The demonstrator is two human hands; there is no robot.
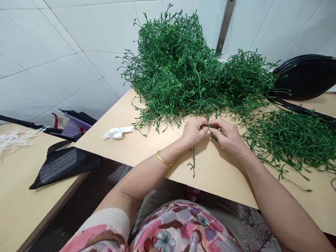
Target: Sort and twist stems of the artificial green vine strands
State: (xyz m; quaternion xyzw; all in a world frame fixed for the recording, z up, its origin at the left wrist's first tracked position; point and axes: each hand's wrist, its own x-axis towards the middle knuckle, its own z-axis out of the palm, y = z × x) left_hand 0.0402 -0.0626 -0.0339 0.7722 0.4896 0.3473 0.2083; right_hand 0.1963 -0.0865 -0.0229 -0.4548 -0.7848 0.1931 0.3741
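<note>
My left hand (193,131) and my right hand (229,135) meet at the middle of the light wooden table (147,150). Both pinch one green plastic stem (193,161), whose lower end trails down from my left hand onto the table. Just beyond my fingers rises a tall heap of green plastic stems (178,70). A flatter pile of the same stems (294,140) lies to the right of my right hand. A gold bangle (164,160) sits on my left wrist.
A crumpled white scrap (118,132) lies left of the heap. A black curved object (304,77) stands at the back right. A second table (18,196) at the left carries a black bag (65,166) and white strands (15,138). White tiled wall behind.
</note>
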